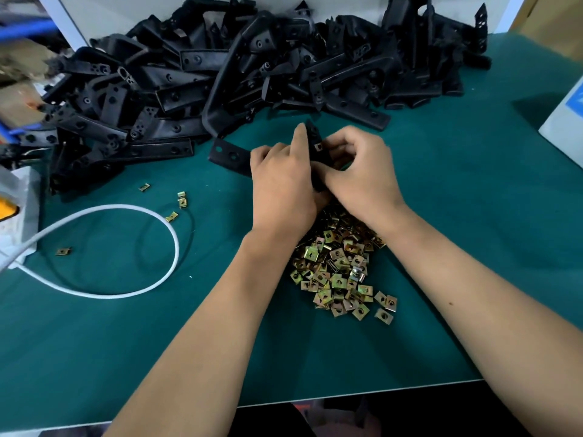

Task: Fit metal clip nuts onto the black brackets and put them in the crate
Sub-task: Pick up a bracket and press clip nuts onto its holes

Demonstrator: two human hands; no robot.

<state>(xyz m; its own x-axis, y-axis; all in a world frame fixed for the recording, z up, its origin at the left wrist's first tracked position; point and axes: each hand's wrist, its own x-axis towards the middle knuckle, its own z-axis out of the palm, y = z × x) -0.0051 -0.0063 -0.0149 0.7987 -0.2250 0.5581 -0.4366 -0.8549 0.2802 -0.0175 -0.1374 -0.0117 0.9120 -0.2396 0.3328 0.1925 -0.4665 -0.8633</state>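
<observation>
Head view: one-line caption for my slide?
Both hands fit a clip nut onto a black bracket above the nut pile.

A worktable covered in a dark green mat [473, 216] fills most of the view, its pale front edge running across the bottom with shadow beneath. Behind it stands a white panel [344, 4] like a low back wall. At the far left, blurred shelving with blue rails [19, 29] holds brownish clutter (too soft to make out). A white cable [170, 234] loops over the mat, and a pale box [564, 121] sits at the right edge
</observation>
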